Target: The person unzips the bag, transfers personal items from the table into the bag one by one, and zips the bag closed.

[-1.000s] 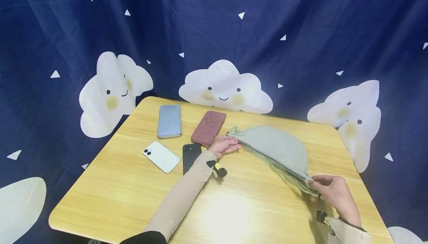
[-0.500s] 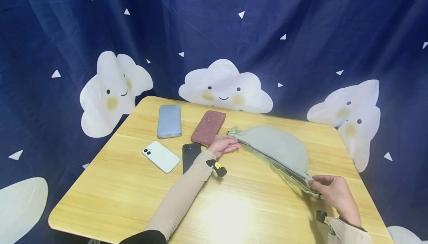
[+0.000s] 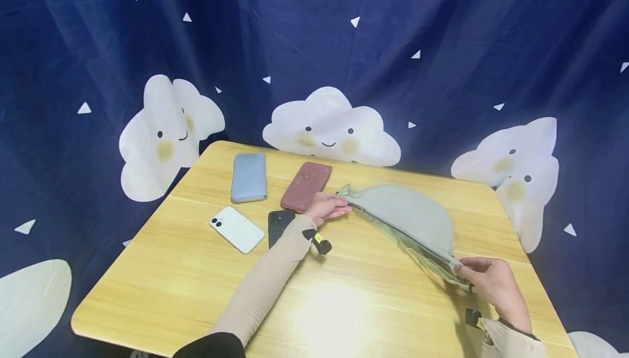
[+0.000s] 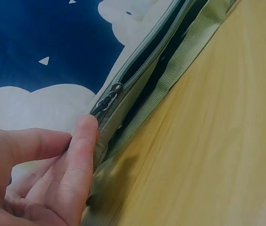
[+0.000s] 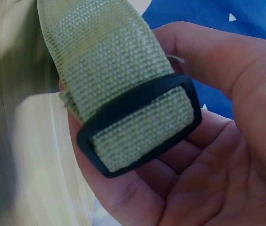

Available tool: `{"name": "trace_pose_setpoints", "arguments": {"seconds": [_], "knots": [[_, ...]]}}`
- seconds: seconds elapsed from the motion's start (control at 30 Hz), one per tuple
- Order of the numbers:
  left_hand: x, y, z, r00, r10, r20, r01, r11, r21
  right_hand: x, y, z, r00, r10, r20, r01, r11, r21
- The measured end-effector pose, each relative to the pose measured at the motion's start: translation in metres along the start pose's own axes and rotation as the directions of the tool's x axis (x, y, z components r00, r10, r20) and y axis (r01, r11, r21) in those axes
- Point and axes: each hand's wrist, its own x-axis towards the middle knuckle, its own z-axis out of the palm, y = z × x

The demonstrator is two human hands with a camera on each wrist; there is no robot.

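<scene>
A pale grey-green waist bag (image 3: 408, 213) is held up at both ends, its curved side facing the back of the table. My left hand (image 3: 328, 208) pinches its left end between thumb and fingers, right at the black cord of the zipper pull (image 4: 105, 101). Along the bag's edge the zipper (image 4: 159, 40) is parted beyond the slider. At the other end, my right hand (image 3: 496, 288) grips the bag's corner between thumb and fingers. Close up in the right wrist view, a green webbing strap (image 5: 109, 56) runs through a black strap buckle (image 5: 137, 103) in front of the palm.
Left of the bag lie a maroon wallet (image 3: 307, 186), a light blue wallet (image 3: 249, 178), a white phone (image 3: 238, 230) and a black phone (image 3: 280, 226) partly hidden by the left forearm. They rest on a wooden table (image 3: 162, 292) before a blue cloud-print curtain (image 3: 304, 30).
My left hand has shifted slightly up and to the left with its hold on the bag's end. The right hand and the things on the table look the same.
</scene>
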Motion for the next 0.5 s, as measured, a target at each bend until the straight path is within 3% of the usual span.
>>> {"name": "trace_pose_setpoints", "arguments": {"seconds": [0.5], "knots": [[0.0064, 0.0013, -0.0026, 1.000, -0.011, -0.004, 0.010, 1.000, -0.017, 0.0006, 0.0005, -0.0012, 1.000, -0.002, 0.004, 0.002, 1.000, -0.013]]}}
